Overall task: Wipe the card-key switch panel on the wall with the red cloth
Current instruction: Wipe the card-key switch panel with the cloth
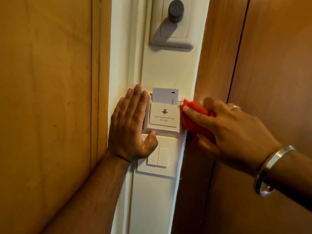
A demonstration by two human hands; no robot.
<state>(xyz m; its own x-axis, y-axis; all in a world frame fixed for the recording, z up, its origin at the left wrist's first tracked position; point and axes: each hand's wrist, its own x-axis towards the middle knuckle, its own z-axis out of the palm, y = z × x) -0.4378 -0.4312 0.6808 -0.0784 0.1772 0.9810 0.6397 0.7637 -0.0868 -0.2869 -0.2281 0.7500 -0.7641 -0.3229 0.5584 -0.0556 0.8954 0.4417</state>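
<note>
The white card-key switch panel (pixel 163 118) sits on a narrow white wall strip, with a white card (pixel 164 95) standing in its top slot. My left hand (pixel 130 125) lies flat and open against the wall at the panel's left edge, thumb under its lower edge. My right hand (pixel 226 130) grips the bunched red cloth (pixel 192 115) and presses it against the panel's right side. A ring and a metal bangle show on that hand and wrist.
A two-rocker light switch (pixel 157 157) sits directly below the panel, partly under my left palm. Above is a white plate with a dark round knob (pixel 175 11). Wooden panelling (pixel 47 81) stands at left, a wooden door frame (pixel 219 56) at right.
</note>
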